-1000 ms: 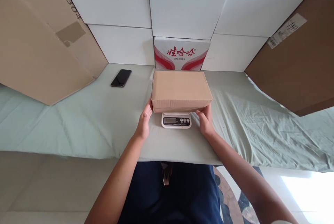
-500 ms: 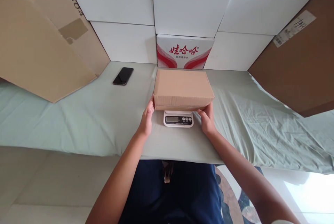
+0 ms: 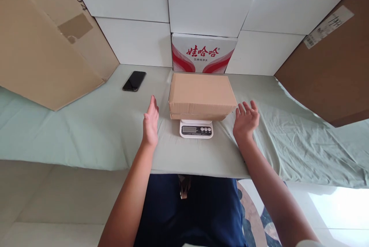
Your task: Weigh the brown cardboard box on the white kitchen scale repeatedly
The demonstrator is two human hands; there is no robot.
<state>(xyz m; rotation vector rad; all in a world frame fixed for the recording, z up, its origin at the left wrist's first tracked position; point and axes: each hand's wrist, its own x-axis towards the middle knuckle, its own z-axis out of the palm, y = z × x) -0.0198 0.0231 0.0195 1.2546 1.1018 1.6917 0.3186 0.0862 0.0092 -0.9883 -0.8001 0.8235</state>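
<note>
A closed brown cardboard box (image 3: 202, 95) rests on a white kitchen scale (image 3: 196, 134). It covers the weighing plate, while the scale's front panel with its display and round buttons shows below. To the left of the box, my left hand (image 3: 150, 122) is open and apart from it, fingers stretched forward. My right hand (image 3: 246, 120) is open on the other side, palm turned up and fingers slightly curled, with nothing in it. I cannot read any figure on the display.
A black phone (image 3: 134, 81) lies at the left on the green cloth (image 3: 115, 131). Large cardboard sheets or boxes flank both sides, one at the left (image 3: 54, 51) and one at the right (image 3: 331, 74). Behind stands a white carton with red print (image 3: 204, 53) against white panels (image 3: 135, 43).
Both hands have let go of the cardboard box and moved outward, left and right. The box stays on the scale. The view has shifted slightly.
</note>
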